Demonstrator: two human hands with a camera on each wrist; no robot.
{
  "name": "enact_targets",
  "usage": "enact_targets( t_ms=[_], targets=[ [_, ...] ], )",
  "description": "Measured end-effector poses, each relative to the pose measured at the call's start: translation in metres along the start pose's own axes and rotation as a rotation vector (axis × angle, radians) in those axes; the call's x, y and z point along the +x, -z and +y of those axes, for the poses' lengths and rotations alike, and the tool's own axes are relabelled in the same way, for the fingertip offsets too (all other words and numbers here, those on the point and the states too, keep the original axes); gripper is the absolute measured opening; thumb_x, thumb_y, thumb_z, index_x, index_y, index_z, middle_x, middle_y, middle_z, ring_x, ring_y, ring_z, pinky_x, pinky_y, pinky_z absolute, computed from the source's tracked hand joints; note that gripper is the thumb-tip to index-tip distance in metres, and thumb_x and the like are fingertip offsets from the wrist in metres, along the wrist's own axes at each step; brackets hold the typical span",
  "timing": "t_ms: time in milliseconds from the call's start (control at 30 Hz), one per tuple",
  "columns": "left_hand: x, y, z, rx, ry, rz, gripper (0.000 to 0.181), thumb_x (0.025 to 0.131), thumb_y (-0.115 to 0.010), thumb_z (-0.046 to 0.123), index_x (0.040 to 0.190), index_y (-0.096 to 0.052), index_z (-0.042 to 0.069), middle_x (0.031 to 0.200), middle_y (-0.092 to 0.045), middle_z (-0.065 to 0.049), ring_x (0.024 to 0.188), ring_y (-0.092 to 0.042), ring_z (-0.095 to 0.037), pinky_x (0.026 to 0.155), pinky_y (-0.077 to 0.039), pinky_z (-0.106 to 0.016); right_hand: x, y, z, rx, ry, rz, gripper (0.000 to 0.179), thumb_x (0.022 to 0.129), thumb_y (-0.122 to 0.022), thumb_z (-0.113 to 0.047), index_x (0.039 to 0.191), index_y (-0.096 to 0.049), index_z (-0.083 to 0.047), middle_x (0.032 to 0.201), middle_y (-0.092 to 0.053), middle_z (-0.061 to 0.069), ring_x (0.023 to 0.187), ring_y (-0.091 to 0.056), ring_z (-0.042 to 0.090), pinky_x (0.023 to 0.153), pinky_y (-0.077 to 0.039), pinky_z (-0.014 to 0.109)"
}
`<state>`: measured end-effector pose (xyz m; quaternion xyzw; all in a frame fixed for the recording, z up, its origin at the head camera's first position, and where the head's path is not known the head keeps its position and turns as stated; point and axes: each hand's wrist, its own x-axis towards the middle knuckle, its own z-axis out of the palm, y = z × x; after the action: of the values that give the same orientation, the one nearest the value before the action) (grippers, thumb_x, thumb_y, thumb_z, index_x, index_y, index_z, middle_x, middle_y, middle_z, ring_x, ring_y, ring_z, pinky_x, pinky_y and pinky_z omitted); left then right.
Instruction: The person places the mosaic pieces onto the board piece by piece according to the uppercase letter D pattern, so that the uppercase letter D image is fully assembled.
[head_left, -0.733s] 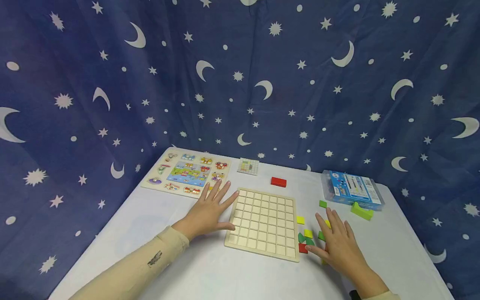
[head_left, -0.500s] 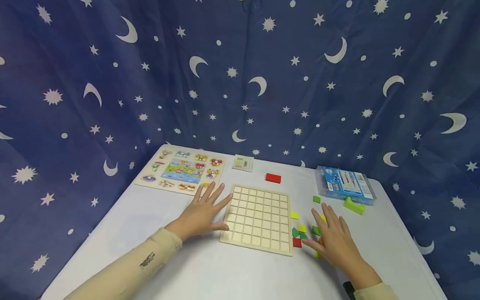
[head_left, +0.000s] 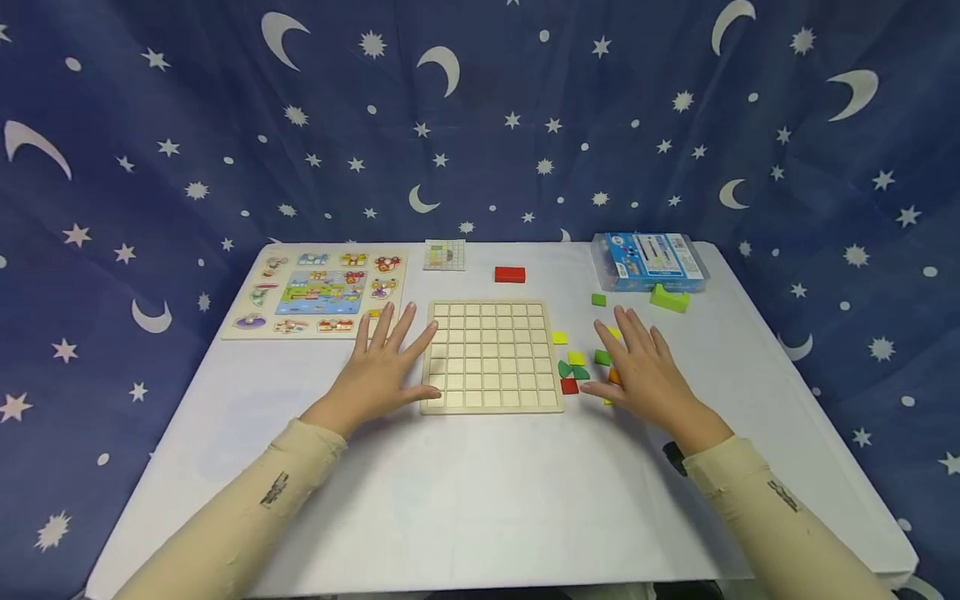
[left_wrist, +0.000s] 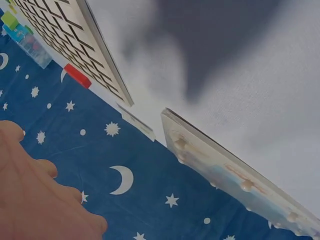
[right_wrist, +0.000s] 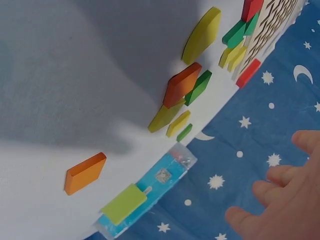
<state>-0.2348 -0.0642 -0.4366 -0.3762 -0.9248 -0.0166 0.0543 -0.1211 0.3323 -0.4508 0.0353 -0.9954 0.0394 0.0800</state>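
Observation:
Fingers spread, my left hand [head_left: 378, 371] hovers over the left edge of a wooden grid board [head_left: 495, 358], its thumb overlapping the lower left corner in the head view. The board's square cells hold no pieces. My right hand [head_left: 648, 371], fingers also spread, is above small coloured tiles beside the board. These include a red tile [head_left: 569, 386], a yellow tile [head_left: 576, 358] and green pieces [head_left: 581, 373]. In the right wrist view, an orange tile [right_wrist: 182, 85] and a curved yellow piece [right_wrist: 202, 35] lie on the cloth. Neither hand holds anything.
A picture peg puzzle [head_left: 315, 292] lies at the back left. Behind the board are a small pattern card [head_left: 445, 255] and a red block [head_left: 510, 275]. A blue-labelled plastic case [head_left: 652, 262] and a light green block [head_left: 670, 298] stand back right. A starry curtain [head_left: 480, 108] borders the table.
The head view has shifted, so the board and table sit higher and further left in it and more of the front table shows. Both hands keep their places beside the board, fingers still spread.

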Motion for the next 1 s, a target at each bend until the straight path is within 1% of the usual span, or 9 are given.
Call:
enact_targets(
  t_ms=[200, 333, 400, 467, 600, 700, 800, 900, 1000],
  targets=[
    [0.001, -0.001, -0.004, -0.021, -0.002, 0.006, 0.097, 0.085, -0.054, 0.076, 0.16, -0.017, 0.027, 0.166, 0.003, -0.014, 0.15, 0.012, -0.04, 0.117, 0.001, -0.065, 0.008, 0.006, 0.002, 0.003, -0.016, -0.028, 0.107, 0.076, -0.075, -0.064, 0.157, -0.028, -0.012, 0.164, -0.008, 0.021, 0.151, -0.004, 0.039, 0.115, -0.011, 0.067],
    [0.005, -0.003, -0.007, -0.022, 0.006, 0.004, 0.098, 0.083, -0.054, 0.077, 0.16, -0.018, 0.028, 0.166, 0.004, -0.013, 0.149, 0.017, -0.04, 0.116, 0.002, -0.066, 0.012, 0.006, 0.002, 0.015, -0.026, -0.039, 0.108, 0.075, -0.077, -0.062, 0.158, -0.027, -0.013, 0.165, -0.007, 0.019, 0.152, -0.004, 0.038, 0.116, -0.011, 0.066],
    [0.006, -0.004, -0.008, -0.027, 0.007, 0.001, 0.098, 0.082, -0.055, 0.077, 0.16, -0.019, 0.029, 0.166, 0.003, -0.014, 0.149, 0.017, -0.04, 0.115, 0.002, -0.067, 0.014, 0.006, 0.002, 0.015, -0.031, -0.056, 0.109, 0.075, -0.077, -0.063, 0.158, -0.026, -0.014, 0.165, -0.007, 0.018, 0.152, -0.003, 0.038, 0.116, -0.01, 0.066],
    [0.01, -0.005, -0.007, -0.031, -0.005, -0.006, 0.098, 0.082, -0.052, 0.079, 0.16, -0.018, 0.03, 0.166, 0.004, -0.014, 0.149, 0.017, -0.041, 0.114, 0.003, -0.068, 0.014, 0.007, 0.004, 0.03, -0.038, -0.084, 0.11, 0.075, -0.077, -0.063, 0.158, -0.025, -0.014, 0.165, -0.007, 0.018, 0.152, -0.003, 0.038, 0.116, -0.01, 0.065],
    [0.019, -0.004, -0.003, -0.053, -0.03, -0.019, 0.096, 0.084, -0.049, 0.079, 0.16, -0.015, 0.031, 0.166, 0.006, -0.014, 0.148, 0.019, -0.042, 0.113, 0.004, -0.07, 0.017, 0.019, 0.018, 0.061, -0.052, -0.133, 0.111, 0.078, -0.076, -0.061, 0.16, -0.019, -0.013, 0.165, -0.005, 0.018, 0.152, 0.0, 0.037, 0.117, -0.009, 0.063],
    [0.023, -0.001, -0.002, -0.043, -0.012, -0.019, 0.096, 0.084, -0.051, 0.078, 0.16, -0.016, 0.032, 0.166, 0.007, -0.013, 0.147, 0.022, -0.04, 0.113, 0.003, -0.07, 0.027, 0.029, 0.033, 0.071, -0.057, -0.13, 0.109, 0.08, -0.076, -0.057, 0.16, -0.016, -0.014, 0.166, -0.005, 0.018, 0.152, -0.001, 0.037, 0.117, -0.01, 0.064],
    [0.023, 0.001, -0.003, -0.045, 0.002, -0.02, 0.095, 0.083, -0.054, 0.077, 0.16, -0.018, 0.032, 0.166, 0.007, -0.013, 0.147, 0.024, -0.039, 0.113, 0.003, -0.07, 0.037, 0.034, 0.044, 0.067, -0.064, -0.139, 0.108, 0.081, -0.075, -0.057, 0.16, -0.015, -0.015, 0.166, -0.005, 0.017, 0.152, -0.001, 0.039, 0.116, -0.012, 0.065],
    [0.02, 0.001, -0.007, -0.07, 0.007, -0.03, 0.094, 0.085, -0.055, 0.075, 0.16, -0.018, 0.031, 0.166, 0.008, -0.012, 0.147, 0.024, -0.037, 0.114, 0.004, -0.069, 0.044, 0.03, 0.049, 0.092, -0.098, -0.192, 0.102, 0.084, -0.073, -0.055, 0.16, -0.018, -0.015, 0.165, -0.008, 0.018, 0.151, -0.006, 0.041, 0.115, -0.015, 0.065],
    [0.012, 0.0, -0.012, -0.126, 0.023, -0.066, 0.091, 0.088, -0.057, 0.068, 0.16, -0.02, 0.027, 0.167, 0.002, -0.013, 0.15, 0.014, -0.036, 0.117, 0.001, -0.064, 0.047, 0.02, 0.052, 0.1, -0.144, -0.255, 0.085, 0.09, -0.069, -0.048, 0.157, -0.03, -0.012, 0.161, -0.023, 0.021, 0.146, -0.021, 0.043, 0.113, -0.024, 0.064]
  ],
)
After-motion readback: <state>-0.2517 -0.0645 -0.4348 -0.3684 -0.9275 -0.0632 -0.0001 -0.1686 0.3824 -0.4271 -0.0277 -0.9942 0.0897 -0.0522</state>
